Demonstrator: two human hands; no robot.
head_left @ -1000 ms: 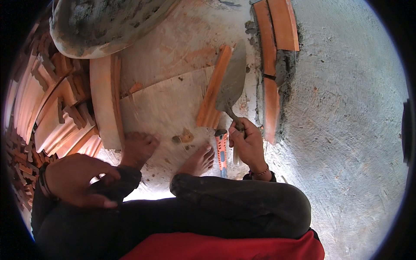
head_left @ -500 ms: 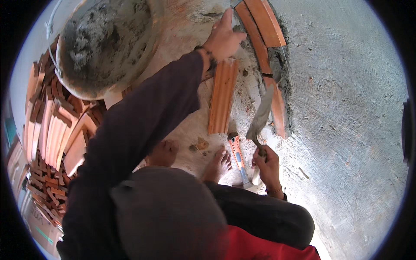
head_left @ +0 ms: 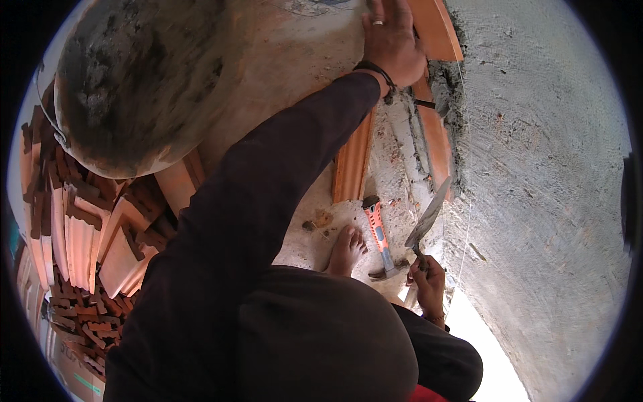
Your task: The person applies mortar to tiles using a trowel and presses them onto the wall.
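My left hand [head_left: 395, 53] reaches to the top of the view, beside the curved row of terracotta tile strips [head_left: 439, 30] bedded in grey mortar [head_left: 445, 90]; its fingers stretch out, their tips at or past the top edge. My right hand [head_left: 426, 281], low right, grips the handle of a mortar-coated trowel [head_left: 429, 218], its blade pointing up toward the row's lower strip [head_left: 434, 141]. A loose ridged tile strip [head_left: 351, 171] lies beneath my left forearm. Below it, an orange-handled hammer [head_left: 376, 228] lies on the floor beside my bare foot [head_left: 345, 254].
A large mortar bucket [head_left: 144, 74] with a wire handle stands at upper left. Stacked ridged tiles [head_left: 80, 228] and small broken pieces [head_left: 90, 321] fill the left side. A rough concrete surface [head_left: 542, 167] with a thin string [head_left: 467, 228] stretches along the right.
My left hand has moved from beside my knee up and right to the curved tile row. My right hand with the trowel has shifted down and right.
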